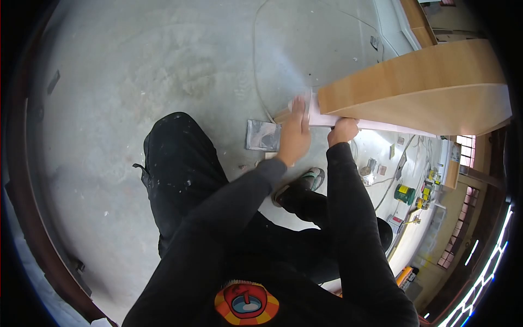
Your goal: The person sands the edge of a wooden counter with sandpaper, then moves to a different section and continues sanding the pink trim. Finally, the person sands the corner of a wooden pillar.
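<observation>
My left hand [295, 136] is stretched out, its fingers straight and side by side, lying against the pale end of a whitish board [322, 113]. Motion smears the fingertips. My right hand [344, 131] is curled closed at the lower edge of that same board, under the near end of a curved wooden panel [403, 82]. The panel has a light brown wood-grain face and a thick edge band, and it extends off to the right. What the right fingers wrap round is partly hidden by the hand.
On the concrete floor [190, 65], a grey dusty rectangular sheet [262, 135] lies beside my left wrist. A cable [254, 60] runs across the floor. At right stand a green tub [404, 194] and several small cans. My bent knee [177, 141] and sandalled foot [313, 179] are close by.
</observation>
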{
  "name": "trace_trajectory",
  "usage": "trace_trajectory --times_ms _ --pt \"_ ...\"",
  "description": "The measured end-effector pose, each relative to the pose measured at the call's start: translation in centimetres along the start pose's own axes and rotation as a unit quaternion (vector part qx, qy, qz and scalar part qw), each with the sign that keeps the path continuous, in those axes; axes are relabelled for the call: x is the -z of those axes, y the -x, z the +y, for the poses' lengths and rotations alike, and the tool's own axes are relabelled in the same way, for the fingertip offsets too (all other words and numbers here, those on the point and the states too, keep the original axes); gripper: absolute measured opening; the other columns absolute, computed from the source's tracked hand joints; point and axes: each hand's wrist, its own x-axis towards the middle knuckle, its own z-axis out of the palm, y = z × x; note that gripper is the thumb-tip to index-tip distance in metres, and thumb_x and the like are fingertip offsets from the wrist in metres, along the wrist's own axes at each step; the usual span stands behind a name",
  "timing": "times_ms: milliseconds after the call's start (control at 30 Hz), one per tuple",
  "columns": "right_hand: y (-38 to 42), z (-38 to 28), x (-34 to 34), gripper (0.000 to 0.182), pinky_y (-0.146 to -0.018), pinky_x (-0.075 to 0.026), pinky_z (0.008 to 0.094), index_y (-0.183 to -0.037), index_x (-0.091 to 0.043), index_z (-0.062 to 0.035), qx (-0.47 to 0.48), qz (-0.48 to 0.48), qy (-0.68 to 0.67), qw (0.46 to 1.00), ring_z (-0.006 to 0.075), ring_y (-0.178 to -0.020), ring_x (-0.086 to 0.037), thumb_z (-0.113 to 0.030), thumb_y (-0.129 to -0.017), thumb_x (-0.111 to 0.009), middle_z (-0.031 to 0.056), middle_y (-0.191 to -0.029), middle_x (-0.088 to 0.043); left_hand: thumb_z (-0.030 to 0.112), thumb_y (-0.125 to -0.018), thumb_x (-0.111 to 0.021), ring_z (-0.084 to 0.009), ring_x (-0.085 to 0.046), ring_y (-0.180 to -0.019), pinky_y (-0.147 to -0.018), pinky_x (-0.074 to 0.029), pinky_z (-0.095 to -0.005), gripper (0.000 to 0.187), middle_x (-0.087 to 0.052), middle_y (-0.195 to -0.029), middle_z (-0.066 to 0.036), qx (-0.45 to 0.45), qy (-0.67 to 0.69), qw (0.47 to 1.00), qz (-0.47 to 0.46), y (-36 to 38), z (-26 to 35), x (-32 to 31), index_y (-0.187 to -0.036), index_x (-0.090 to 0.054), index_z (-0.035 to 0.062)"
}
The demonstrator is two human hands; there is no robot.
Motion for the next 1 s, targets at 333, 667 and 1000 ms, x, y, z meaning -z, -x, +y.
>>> trace_trajectory --times_ms 333,667,1000 --pt "-0.6 -0.1 0.5 0.044 -0.069 -0.053 0.0430 -0.113 -0.058 0.0065 -0.086 -0.028 -0.082 0.993 0.0296 -0.090 -0.064 -0.034 -0.098 -0.049 0.0171 -0.106 -0.064 0.000 -0.083 -0.053 -0.0496 -0.063 -0.092 -0.079 -0.049 -0.0560 0.066 -0.064 -0.097 -0.034 0.254 -0.129 0.959 -0.011 6.8 0.4 1.8 -0.147 -0.033 -0.0014" --pt "2.0 -2.8 1.3 0.061 -0.093 -0.047 0.0438 -0.121 -0.046 0.0168 -0.085 -0.019 -0.067 0.994 0.0400 -0.110 -0.060 -0.041 -0.101 -0.040 0.0309 -0.121 -0.058 0.002 -0.084 -0.053 -0.0430 -0.067 -0.081 -0.073 -0.055 -0.0498 0.084 -0.066 -0.101 -0.030 -0.004 -0.356 0.896 -0.265 1.9 0.7 4.0 -0.155 -0.008 0.0005" --pt "0.0 0.1 0.3 0.048 -0.094 -0.046 0.0441 -0.125 -0.049 0.0089 -0.071 -0.042 -0.013 0.997 0.0394 -0.110 -0.058 -0.031 -0.102 -0.034 0.0308 -0.121 -0.055 0.002 -0.086 -0.052 -0.0408 -0.068 -0.077 -0.067 -0.054 -0.0488 0.080 -0.067 -0.087 -0.027 -0.117 -0.370 0.903 -0.181 -1.0 1.5 4.3 -0.153 -0.009 -0.0045"
